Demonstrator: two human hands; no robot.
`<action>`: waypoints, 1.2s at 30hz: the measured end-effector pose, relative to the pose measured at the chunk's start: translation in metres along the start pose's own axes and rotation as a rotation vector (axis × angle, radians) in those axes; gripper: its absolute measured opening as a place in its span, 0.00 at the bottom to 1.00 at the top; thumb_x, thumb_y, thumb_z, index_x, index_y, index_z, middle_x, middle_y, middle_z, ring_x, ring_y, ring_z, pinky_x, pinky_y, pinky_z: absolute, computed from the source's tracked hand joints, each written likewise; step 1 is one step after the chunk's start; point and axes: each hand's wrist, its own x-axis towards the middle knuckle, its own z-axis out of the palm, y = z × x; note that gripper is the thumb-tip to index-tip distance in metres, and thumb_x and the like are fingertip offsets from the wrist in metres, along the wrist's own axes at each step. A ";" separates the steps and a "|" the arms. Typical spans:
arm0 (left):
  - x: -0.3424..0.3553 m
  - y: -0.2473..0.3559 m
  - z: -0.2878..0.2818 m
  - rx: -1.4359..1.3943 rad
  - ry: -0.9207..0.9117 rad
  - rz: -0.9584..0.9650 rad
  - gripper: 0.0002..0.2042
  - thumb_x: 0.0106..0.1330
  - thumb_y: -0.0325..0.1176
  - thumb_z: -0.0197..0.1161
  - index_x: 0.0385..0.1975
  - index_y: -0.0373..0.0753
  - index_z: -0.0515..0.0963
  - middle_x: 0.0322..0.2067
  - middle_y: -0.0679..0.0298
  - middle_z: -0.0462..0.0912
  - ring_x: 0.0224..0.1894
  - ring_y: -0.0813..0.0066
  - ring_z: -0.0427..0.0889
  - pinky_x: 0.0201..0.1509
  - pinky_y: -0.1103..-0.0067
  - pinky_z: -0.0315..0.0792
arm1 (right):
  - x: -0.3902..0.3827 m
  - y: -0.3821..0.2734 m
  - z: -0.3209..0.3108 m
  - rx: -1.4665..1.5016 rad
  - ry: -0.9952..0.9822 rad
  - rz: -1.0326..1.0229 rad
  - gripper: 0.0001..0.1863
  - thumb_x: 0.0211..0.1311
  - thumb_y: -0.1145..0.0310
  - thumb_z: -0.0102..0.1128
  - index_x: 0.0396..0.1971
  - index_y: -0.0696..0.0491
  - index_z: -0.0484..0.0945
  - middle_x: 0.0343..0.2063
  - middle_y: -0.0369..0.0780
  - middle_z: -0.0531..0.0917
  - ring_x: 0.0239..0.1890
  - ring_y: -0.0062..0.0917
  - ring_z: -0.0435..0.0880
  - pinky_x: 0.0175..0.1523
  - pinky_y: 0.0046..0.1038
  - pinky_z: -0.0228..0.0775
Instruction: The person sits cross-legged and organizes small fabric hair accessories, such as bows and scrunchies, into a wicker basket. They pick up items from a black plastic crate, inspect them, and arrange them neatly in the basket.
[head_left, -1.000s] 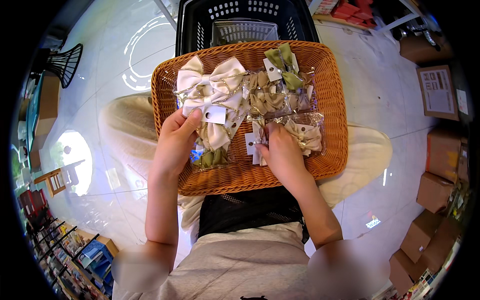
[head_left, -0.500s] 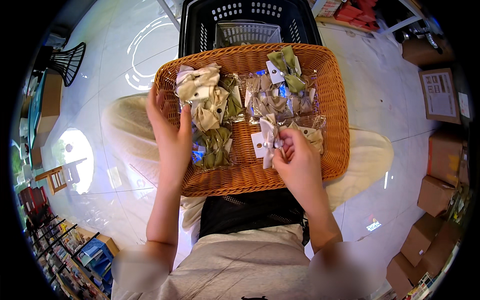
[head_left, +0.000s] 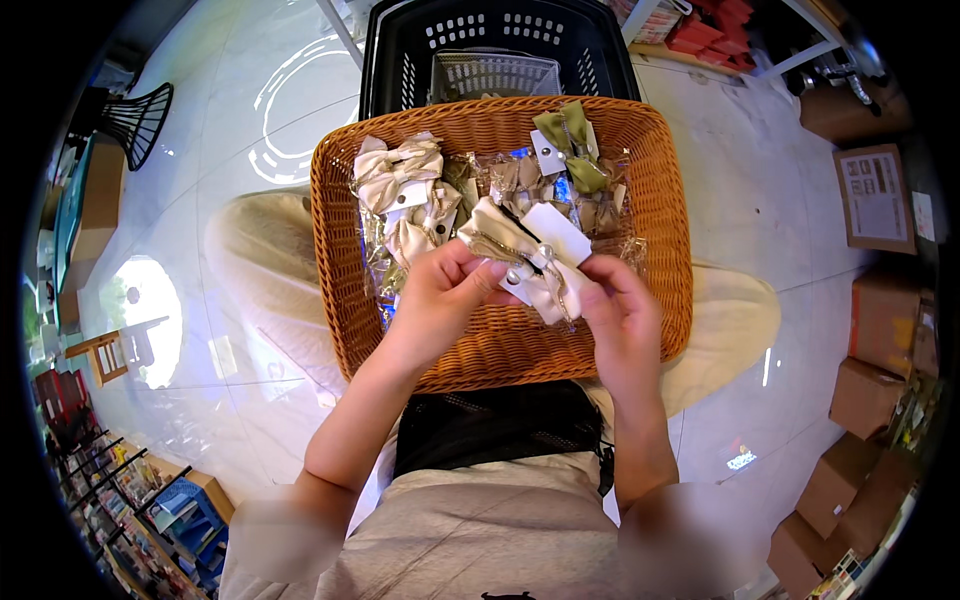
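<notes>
While the left hand and right hand both pinch one cream bow above the wicker basket's middle, its long axis runs roughly far-left to near-right across the basket. Two stacked bows sit basket-left, one green bow far right, and one black crate's just beyond.

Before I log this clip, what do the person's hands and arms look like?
Left hand and right hand are gloveless, with no rings or watch visible. Forearms are bare; blurred patches obscure any sleeves above. The shirt is grey-beige.
</notes>
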 end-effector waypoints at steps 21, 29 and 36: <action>0.009 0.055 0.004 0.605 -0.223 -0.013 0.05 0.59 0.26 0.60 0.29 0.31 0.76 0.20 0.71 0.75 0.23 0.91 0.68 0.24 0.89 0.63 | 0.031 -0.004 -0.018 -0.034 -0.370 0.199 0.12 0.62 0.65 0.53 0.31 0.61 0.76 0.23 0.30 0.76 0.26 0.09 0.68 0.30 0.16 0.62; 0.013 0.050 0.001 0.667 -0.156 0.031 0.05 0.59 0.27 0.60 0.30 0.31 0.77 0.21 0.70 0.77 0.23 0.90 0.69 0.26 0.88 0.65 | 0.033 -0.005 -0.024 -0.026 -0.327 0.198 0.14 0.61 0.65 0.55 0.25 0.62 0.78 0.18 0.29 0.75 0.23 0.09 0.67 0.27 0.16 0.60; 0.013 0.047 0.003 0.654 -0.166 0.020 0.05 0.59 0.26 0.60 0.30 0.31 0.77 0.21 0.70 0.77 0.24 0.90 0.69 0.26 0.88 0.65 | 0.036 0.002 -0.024 -0.082 -0.327 0.240 0.14 0.61 0.65 0.55 0.25 0.62 0.78 0.19 0.30 0.76 0.22 0.10 0.69 0.28 0.15 0.62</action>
